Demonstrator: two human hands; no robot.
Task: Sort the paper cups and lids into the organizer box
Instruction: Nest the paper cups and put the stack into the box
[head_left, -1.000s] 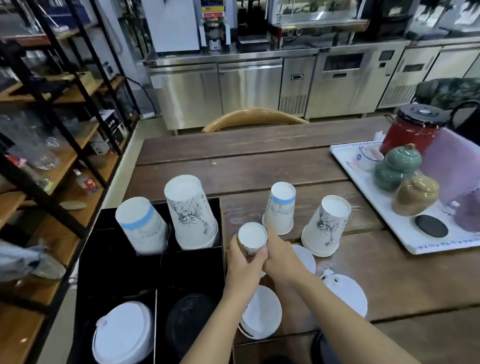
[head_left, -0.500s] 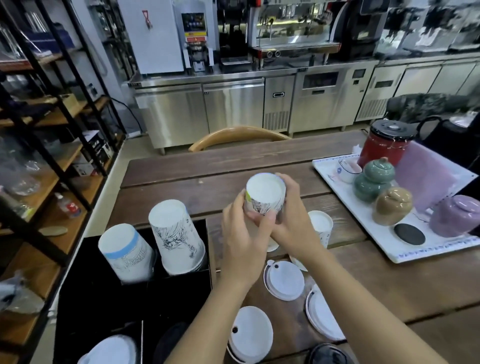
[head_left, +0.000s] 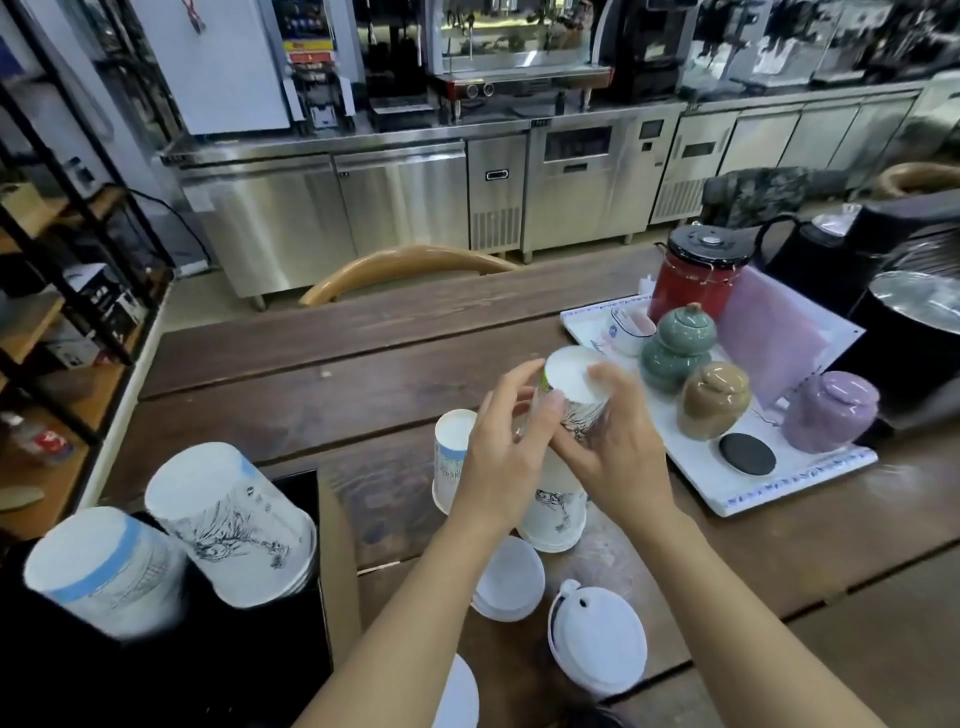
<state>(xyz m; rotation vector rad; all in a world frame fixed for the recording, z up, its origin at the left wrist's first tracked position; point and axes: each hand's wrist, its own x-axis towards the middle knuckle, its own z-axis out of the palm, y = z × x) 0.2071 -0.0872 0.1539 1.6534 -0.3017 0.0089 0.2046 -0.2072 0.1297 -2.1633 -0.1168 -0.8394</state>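
Head view: a small upside-down white paper cup with an ink drawing (head_left: 574, 397) is being held above the wooden table (head_left: 363, 374) by both hands, the left hand (head_left: 506, 457) wrapping its near side and the right hand (head_left: 615, 452) cupping its far side (fingers closed on it). Directly below the grip, two more inverted cups are standing; white lids are lying nearer, and the black organizer box (head_left: 291, 613) is being kept to the left.

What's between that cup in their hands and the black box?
Nothing visible on the table between. The held cup is up in the air; the box lies lower left, its near compartments already holding two upturned cup stacks.
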